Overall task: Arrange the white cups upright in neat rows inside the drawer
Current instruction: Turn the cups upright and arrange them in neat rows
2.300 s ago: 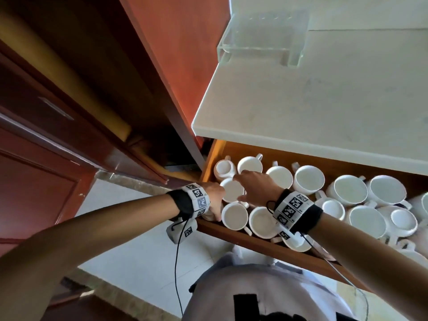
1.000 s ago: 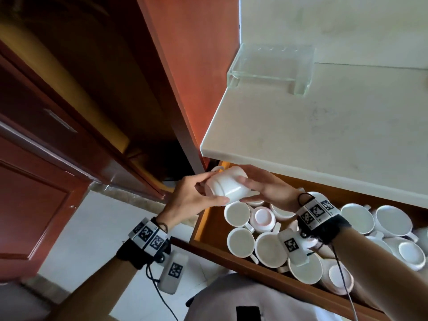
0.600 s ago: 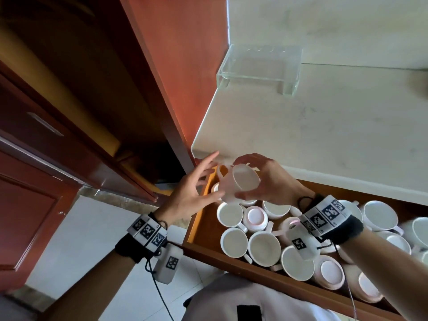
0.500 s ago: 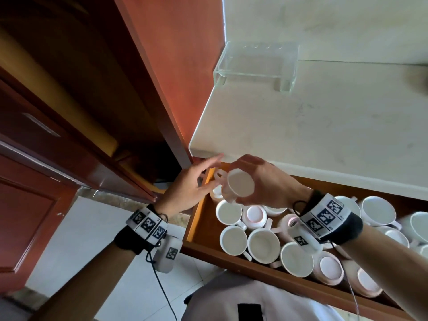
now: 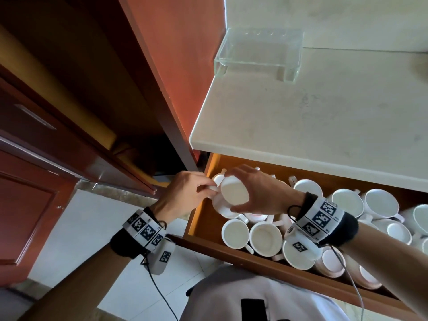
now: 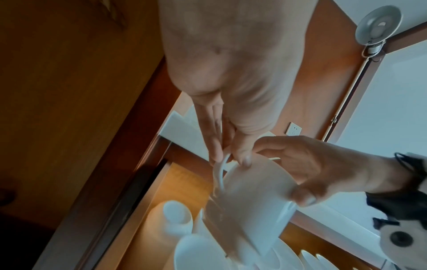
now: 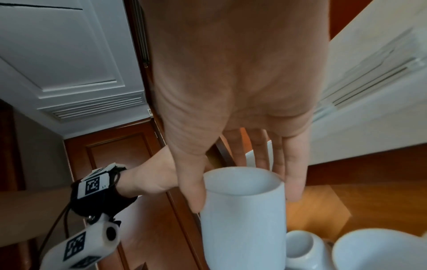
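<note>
My right hand (image 5: 238,191) grips a white cup (image 5: 231,195) by its rim from above, mouth up, over the far left corner of the open wooden drawer (image 5: 199,216). My left hand (image 5: 209,188) pinches the cup's handle (image 6: 219,169) between thumb and fingers. In the right wrist view my right hand (image 7: 245,195) has thumb and fingers on opposite sides of the cup (image 7: 242,228). The drawer holds several more white cups: upright ones at the front left (image 5: 235,232), upside-down ones further right (image 5: 331,260).
A white countertop (image 5: 301,112) overhangs the back of the drawer, with a clear acrylic stand (image 5: 257,52) on it. A red-brown cabinet side (image 5: 180,66) stands just left of the drawer. White floor tiles (image 5: 92,228) lie below on the left.
The cup, on its side a second ago, now stands mouth up and has come lower over the drawer's left corner. My left hand's spread fingers have closed onto its handle.
</note>
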A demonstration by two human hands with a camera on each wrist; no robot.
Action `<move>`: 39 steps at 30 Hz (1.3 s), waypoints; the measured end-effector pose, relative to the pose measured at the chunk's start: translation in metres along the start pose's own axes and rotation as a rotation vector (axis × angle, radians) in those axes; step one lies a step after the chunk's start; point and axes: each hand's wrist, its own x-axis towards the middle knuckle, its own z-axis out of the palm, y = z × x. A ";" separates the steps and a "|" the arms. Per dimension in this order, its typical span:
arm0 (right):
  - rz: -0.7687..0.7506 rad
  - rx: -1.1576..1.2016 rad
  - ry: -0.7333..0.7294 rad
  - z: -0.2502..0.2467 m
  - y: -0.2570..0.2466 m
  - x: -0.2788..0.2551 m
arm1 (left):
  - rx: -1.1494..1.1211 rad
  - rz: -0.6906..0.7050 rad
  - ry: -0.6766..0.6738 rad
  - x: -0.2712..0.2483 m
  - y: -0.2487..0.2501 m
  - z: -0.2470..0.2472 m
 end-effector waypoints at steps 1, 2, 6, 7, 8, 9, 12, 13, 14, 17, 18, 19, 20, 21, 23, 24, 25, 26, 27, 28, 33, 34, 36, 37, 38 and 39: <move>-0.005 -0.009 -0.001 0.004 -0.003 0.003 | -0.011 -0.020 0.005 -0.005 0.000 0.002; -0.018 -0.020 -0.001 0.009 -0.004 0.006 | -0.029 -0.049 0.004 -0.010 0.000 0.004; -0.065 -0.055 -0.057 0.024 -0.011 0.014 | -0.109 -0.214 -0.104 -0.031 -0.007 0.010; -0.075 -0.053 -0.077 0.027 -0.013 0.015 | -0.130 -0.238 -0.137 -0.034 -0.010 0.010; -0.085 -0.055 -0.094 0.030 -0.014 0.017 | -0.154 -0.254 -0.167 -0.037 -0.013 0.008; -0.094 -0.062 -0.109 0.032 -0.016 0.019 | -0.172 -0.267 -0.193 -0.039 -0.016 0.006; -0.136 -0.104 -0.144 0.037 -0.018 0.025 | -0.209 -0.315 -0.265 -0.043 -0.023 0.000; -0.159 -0.121 -0.152 0.039 -0.018 0.027 | -0.221 -0.322 -0.285 -0.044 -0.025 -0.002; -0.185 -0.136 -0.160 0.040 -0.018 0.029 | -0.233 -0.323 -0.302 -0.045 -0.027 -0.003; -0.276 -0.172 -0.187 0.043 -0.018 0.034 | -0.259 -0.322 -0.328 -0.045 -0.033 -0.007; -0.302 -0.179 -0.194 0.043 -0.018 0.035 | -0.283 -0.343 -0.339 -0.044 -0.035 -0.008; -0.324 -0.186 -0.200 0.044 -0.018 0.037 | -0.324 -0.376 -0.354 -0.043 -0.037 -0.008; -0.340 -0.194 -0.207 0.045 -0.018 0.038 | -0.371 -0.411 -0.372 -0.043 -0.039 -0.008; -0.352 -0.198 -0.212 0.046 -0.018 0.039 | -0.407 -0.438 -0.386 -0.042 -0.040 -0.006; -0.361 -0.194 -0.225 0.048 -0.018 0.041 | -0.431 -0.464 -0.395 -0.042 -0.043 -0.003; -0.360 -0.189 -0.228 0.049 -0.019 0.042 | -0.425 -0.466 -0.394 -0.042 -0.044 -0.001; -0.358 -0.188 -0.227 0.050 -0.019 0.042 | -0.405 -0.466 -0.392 -0.041 -0.046 0.001; -0.354 -0.191 -0.223 0.053 -0.019 0.042 | -0.375 -0.469 -0.391 -0.041 -0.047 0.003; -0.347 -0.196 -0.219 0.055 -0.020 0.041 | -0.336 -0.470 -0.393 -0.040 -0.049 0.005; -0.335 -0.203 -0.217 0.059 -0.021 0.041 | -0.290 -0.467 -0.397 -0.039 -0.050 0.006; -0.233 -0.228 -0.221 0.080 -0.026 0.043 | -0.185 -0.465 -0.424 -0.033 -0.046 0.010; -0.221 -0.235 -0.223 0.083 -0.026 0.044 | -0.182 -0.471 -0.423 -0.032 -0.044 0.011; -0.210 -0.240 -0.223 0.087 -0.024 0.044 | -0.164 -0.488 -0.423 -0.030 -0.040 0.013; -0.211 -0.235 -0.223 0.087 -0.024 0.044 | -0.153 -0.501 -0.430 -0.028 -0.038 0.014; -0.217 -0.226 -0.222 0.087 -0.023 0.044 | -0.139 -0.513 -0.438 -0.026 -0.036 0.014; -0.226 -0.216 -0.220 0.087 -0.022 0.044 | -0.124 -0.527 -0.441 -0.024 -0.035 0.014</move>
